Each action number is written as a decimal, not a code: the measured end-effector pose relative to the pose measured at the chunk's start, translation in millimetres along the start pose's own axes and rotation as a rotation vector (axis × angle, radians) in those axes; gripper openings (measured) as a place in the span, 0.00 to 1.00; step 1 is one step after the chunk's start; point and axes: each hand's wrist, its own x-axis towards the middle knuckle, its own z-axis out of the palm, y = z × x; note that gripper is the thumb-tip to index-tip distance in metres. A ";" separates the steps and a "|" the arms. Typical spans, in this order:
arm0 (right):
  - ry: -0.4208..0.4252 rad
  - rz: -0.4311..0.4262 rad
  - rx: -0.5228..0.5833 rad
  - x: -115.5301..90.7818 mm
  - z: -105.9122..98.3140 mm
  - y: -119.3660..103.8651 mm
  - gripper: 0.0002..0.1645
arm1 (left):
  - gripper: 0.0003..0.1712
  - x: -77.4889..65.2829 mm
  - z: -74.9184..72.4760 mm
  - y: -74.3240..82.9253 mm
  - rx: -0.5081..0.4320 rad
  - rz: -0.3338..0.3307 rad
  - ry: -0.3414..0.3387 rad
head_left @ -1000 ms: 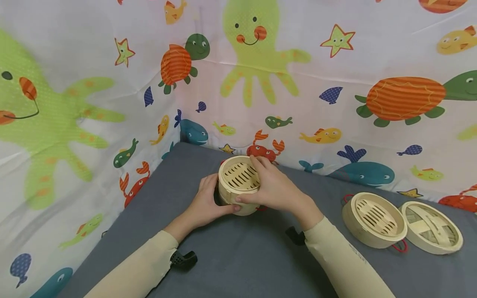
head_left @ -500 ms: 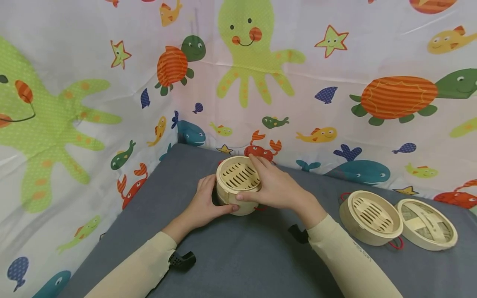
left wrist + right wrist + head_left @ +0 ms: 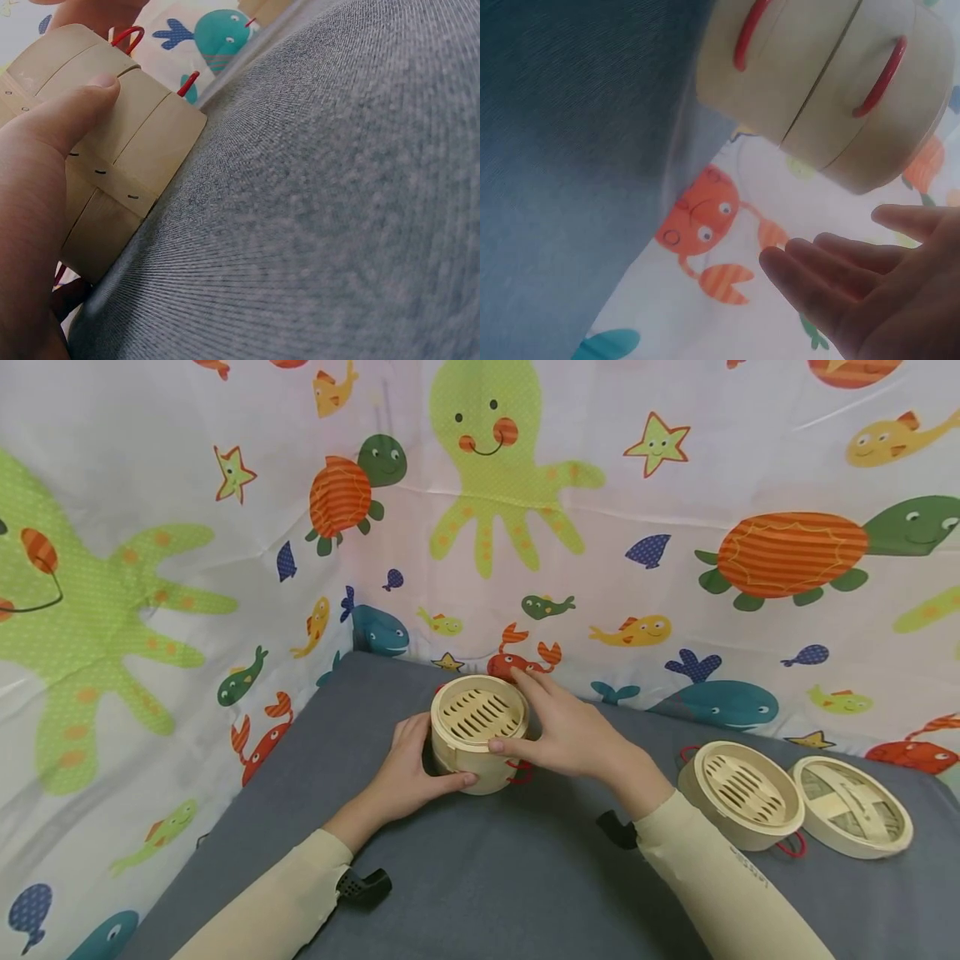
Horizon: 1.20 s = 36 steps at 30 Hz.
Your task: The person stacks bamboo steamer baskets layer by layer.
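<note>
Two small round bamboo steamer baskets stand stacked on the grey cloth, the upper one (image 3: pixel 480 714) showing its slotted base inside. Red loop handles stick out from the sides of both. My left hand (image 3: pixel 397 772) holds the stack from the left, its thumb across the front of the wall near the seam between the baskets; in the left wrist view the thumb presses the lower basket (image 3: pixel 150 120). My right hand (image 3: pixel 573 731) is just right of the upper rim, fingers extended and apart from the wall, as the right wrist view confirms. Its grip holds nothing.
To the right sits another steamer basket (image 3: pixel 742 795) with red handles, and against it leans or lies a woven bamboo lid (image 3: pixel 855 807). A curtain (image 3: pixel 585 502) printed with sea animals rises behind and on the left. Grey cloth (image 3: pixel 495 893) covers the surface.
My right hand has let go of the upper basket and drawn off to the right. My left hand keeps its hold. The view has turned slightly, shifting everything a little left.
</note>
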 end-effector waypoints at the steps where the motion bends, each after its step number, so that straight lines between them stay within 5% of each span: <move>1: 0.003 0.000 -0.007 -1.3 -0.7 1.6 0.71 | 0.65 0.0 0.0 0.0 0.001 0.000 -0.001; 36: 0.010 0.193 -0.083 -51.3 -27.9 51.3 0.64 | 0.64 0.0 1.0 -1.5 0.016 -0.003 0.006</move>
